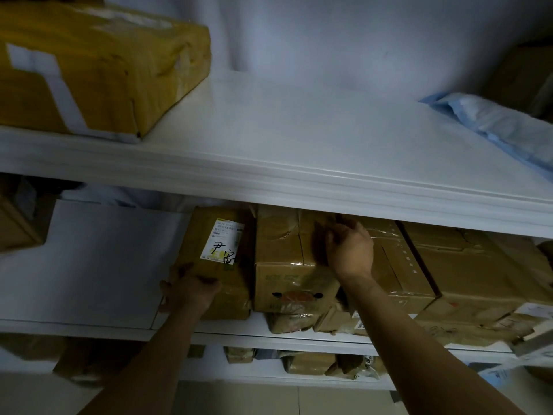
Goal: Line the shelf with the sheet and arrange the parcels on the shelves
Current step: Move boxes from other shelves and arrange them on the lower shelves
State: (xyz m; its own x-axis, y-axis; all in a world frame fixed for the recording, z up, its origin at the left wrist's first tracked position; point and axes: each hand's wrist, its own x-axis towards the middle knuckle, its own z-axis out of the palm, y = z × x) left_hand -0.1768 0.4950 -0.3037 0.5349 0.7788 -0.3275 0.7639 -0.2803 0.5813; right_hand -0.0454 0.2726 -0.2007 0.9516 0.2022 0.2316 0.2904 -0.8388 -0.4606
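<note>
On the far left of the top shelf [269, 151] I see a big brown parcel [98, 67] lying flat, and a soft blue bag [502, 127] lies at the right end of that shelf. Below it, the middle shelf [239, 327] has a white sheet [98, 259] spread over its left part, and that part has no parcel on it. My left hand [188, 290] holds the near left corner of the labelled parcel [221, 259], with fingers curled round the edge, so that grip is clamped on the box. This parcel sits just right of the sheet and touches the duck box [287, 271] beside it. My right hand [348, 250] rests on top of the duck box near its right edge; the fingers look bent over the top, but I cannot tell if they really hold it or just press. I think the step is to slide the labelled parcel into place. To do it well, I should push low and slow, keep the box flat, and hold the neighbour steady so it does not tip. I should mind the sheet edge so it does not crumple. More brown parcels [466, 271] fill the right side.
</note>
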